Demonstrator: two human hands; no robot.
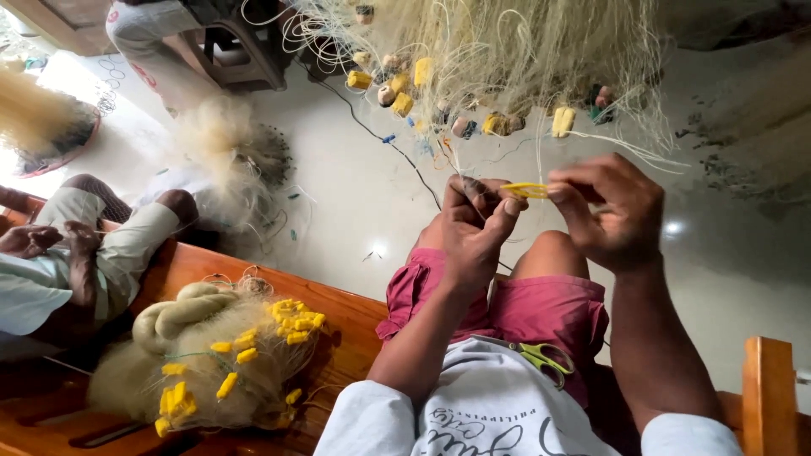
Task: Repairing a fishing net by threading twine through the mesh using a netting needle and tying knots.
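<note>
The left hand (pixel 475 226), at the centre of the frame, is pressed together, its thumb and fingers pinching pale net line and one end of a small yellow netting needle (pixel 525 190). The right hand (pixel 610 213), just to the right of it, pinches the other end of the needle between thumb and forefinger, the remaining fingers curled. Thin strands run up from both hands into a hanging fishing net (pixel 498 51) of pale line that fills the upper middle of the frame, with yellow and tan floats (pixel 402 105) strung along it.

Below the hands are the person's knees in pink shorts (pixel 549 308), and a pair of green-handled scissors (pixel 542 356) lies on the lap against a white shirt. At the lower left, a bundled heap of net with yellow floats (pixel 211 363) rests on a wooden bench (pixel 346 312). At the far left another person sits on the same bench, a hand (pixel 29 241) resting on the knees. A second loose bunch of net (pixel 224 143) lies on the pale floor (pixel 355 194) in the upper left, near a wooden stool (pixel 245 51).
</note>
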